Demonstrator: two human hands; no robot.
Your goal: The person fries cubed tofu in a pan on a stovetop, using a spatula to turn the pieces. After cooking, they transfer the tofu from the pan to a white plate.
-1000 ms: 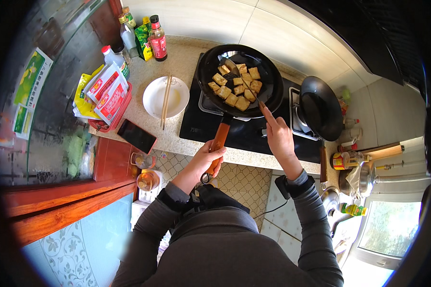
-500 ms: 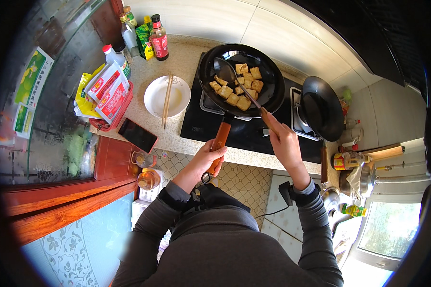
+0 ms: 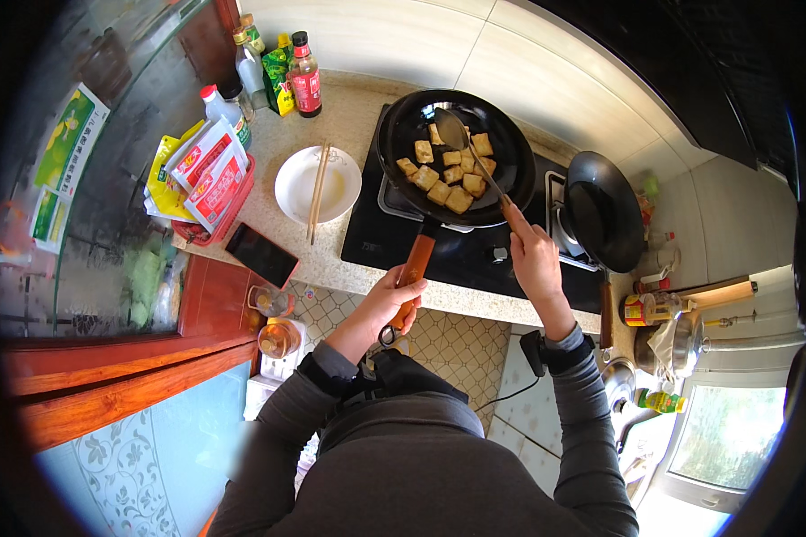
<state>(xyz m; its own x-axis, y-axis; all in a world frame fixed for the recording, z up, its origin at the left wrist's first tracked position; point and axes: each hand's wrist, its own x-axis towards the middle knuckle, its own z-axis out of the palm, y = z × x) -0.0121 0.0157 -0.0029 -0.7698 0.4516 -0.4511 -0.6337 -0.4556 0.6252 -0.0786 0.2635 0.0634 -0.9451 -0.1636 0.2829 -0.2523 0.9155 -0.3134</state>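
1. Black pan (image 3: 457, 157) of browned tofu (image 3: 446, 174) sits on the stove (image 3: 475, 251).
2. Left hand (image 3: 394, 300) grips its handle (image 3: 415, 264), steadying it.
3. Right hand (image 3: 533, 255) clasps a spatula (image 3: 464, 143) reaching into the tofu.

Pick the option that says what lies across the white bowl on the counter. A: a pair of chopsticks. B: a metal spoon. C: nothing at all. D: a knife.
A: a pair of chopsticks rests across the white bowl, left of the frying pan whose handle the left hand grips.
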